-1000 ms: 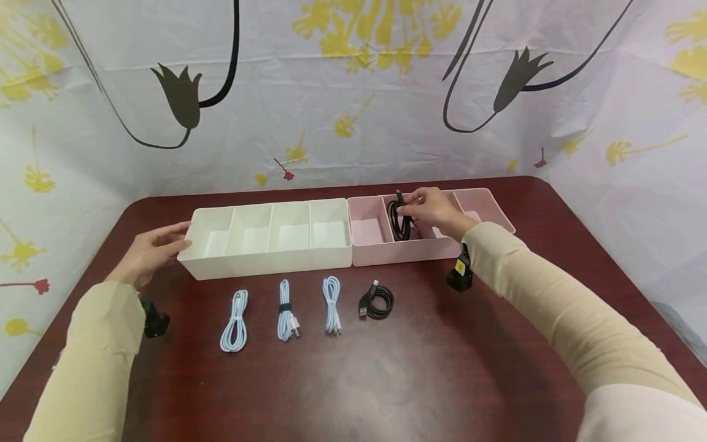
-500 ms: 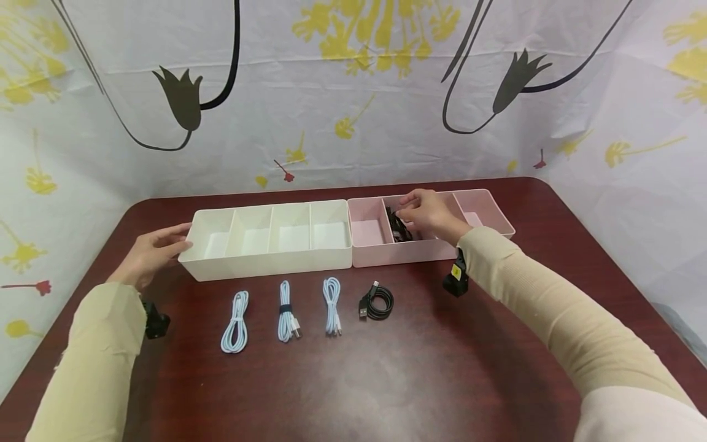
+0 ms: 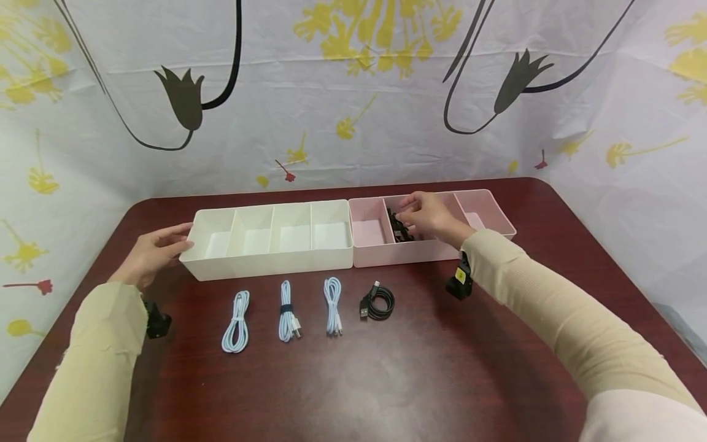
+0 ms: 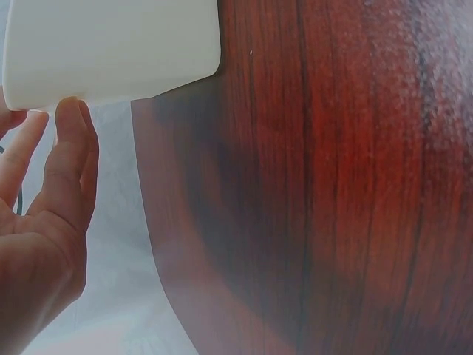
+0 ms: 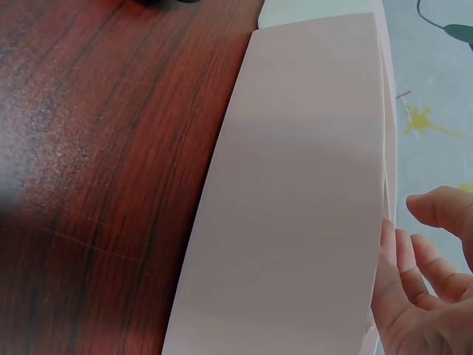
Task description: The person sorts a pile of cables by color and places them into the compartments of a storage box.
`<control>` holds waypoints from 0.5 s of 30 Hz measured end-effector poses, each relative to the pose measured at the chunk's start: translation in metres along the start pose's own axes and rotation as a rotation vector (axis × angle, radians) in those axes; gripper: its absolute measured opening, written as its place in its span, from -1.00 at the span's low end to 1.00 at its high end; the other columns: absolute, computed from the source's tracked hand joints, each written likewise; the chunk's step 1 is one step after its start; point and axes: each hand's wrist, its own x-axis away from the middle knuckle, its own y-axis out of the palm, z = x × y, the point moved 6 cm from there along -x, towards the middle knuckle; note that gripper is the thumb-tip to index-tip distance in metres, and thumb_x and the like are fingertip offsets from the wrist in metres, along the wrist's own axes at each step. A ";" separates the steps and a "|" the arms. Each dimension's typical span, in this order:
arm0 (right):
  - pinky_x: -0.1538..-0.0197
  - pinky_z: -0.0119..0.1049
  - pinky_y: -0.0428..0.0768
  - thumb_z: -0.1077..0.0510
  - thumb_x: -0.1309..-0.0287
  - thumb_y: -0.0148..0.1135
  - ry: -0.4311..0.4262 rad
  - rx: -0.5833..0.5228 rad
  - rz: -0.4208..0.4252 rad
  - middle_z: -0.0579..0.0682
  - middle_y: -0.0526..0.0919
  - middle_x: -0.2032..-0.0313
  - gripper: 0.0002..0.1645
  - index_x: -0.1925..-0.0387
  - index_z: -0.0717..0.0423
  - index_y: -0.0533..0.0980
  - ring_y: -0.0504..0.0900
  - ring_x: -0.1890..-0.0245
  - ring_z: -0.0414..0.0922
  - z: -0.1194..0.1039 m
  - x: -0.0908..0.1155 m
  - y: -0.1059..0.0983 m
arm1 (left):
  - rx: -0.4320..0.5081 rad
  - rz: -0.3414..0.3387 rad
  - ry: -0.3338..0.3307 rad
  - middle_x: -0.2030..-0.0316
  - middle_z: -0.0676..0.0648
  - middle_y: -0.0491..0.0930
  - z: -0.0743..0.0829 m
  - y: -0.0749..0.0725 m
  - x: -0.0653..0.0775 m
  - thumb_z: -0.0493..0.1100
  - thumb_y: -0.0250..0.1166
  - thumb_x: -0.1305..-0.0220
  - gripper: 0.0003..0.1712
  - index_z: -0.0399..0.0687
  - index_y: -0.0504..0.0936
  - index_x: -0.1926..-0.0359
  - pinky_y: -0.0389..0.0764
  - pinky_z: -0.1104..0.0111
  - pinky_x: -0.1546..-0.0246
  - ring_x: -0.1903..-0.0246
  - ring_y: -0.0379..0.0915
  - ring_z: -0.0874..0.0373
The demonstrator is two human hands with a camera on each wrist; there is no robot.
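Note:
At the left end of the white divided box [image 3: 270,264], my left hand [image 3: 151,252] rests its fingertips on the end wall; in the left wrist view the fingers [image 4: 68,148] are straight against it. My right hand [image 3: 431,216] reaches over the pink divided box [image 3: 405,250], its fingers dipping behind the front wall. Thumb and fingers are spread apart with nothing between them in the right wrist view. Just left of these fingers, a bundled black cable [image 3: 399,228] lies in the second compartment from the left, partly hidden by the hand.
In front of the boxes lie three light-blue cables, a looped one [image 3: 236,322], a strapped one [image 3: 286,312] and a folded one [image 3: 332,306], plus a coiled black USB cable [image 3: 378,302]. The boxes stand end to end near the back of the dark red table [image 3: 353,393], before a patterned cloth.
The black cable, held upright in my right hand a second ago, now lies down in the pink compartment, released. My left hand stays at the white box.

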 end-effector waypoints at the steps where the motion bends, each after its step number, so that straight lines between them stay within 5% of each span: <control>1: 0.24 -0.08 0.56 0.28 -0.09 0.13 -0.004 -0.004 -0.002 0.23 0.45 0.22 -0.61 0.05 0.37 0.30 0.54 0.34 0.03 0.000 0.001 0.000 | 0.000 -0.005 0.008 0.00 -0.16 0.30 -0.001 0.000 -0.001 0.28 0.17 -0.03 -0.20 0.23 0.18 -0.29 0.40 0.02 0.07 0.05 0.27 -0.02; 15: 0.29 -0.12 0.57 0.22 -0.11 0.13 -0.051 -0.043 -0.029 0.19 0.49 0.27 -0.59 0.03 0.35 0.33 0.55 0.38 0.05 -0.005 0.013 -0.002 | 0.022 0.017 0.017 -0.03 -0.15 0.30 -0.017 -0.001 -0.011 0.35 0.17 0.04 -0.22 0.39 0.22 -0.25 0.39 0.00 0.08 0.02 0.26 -0.06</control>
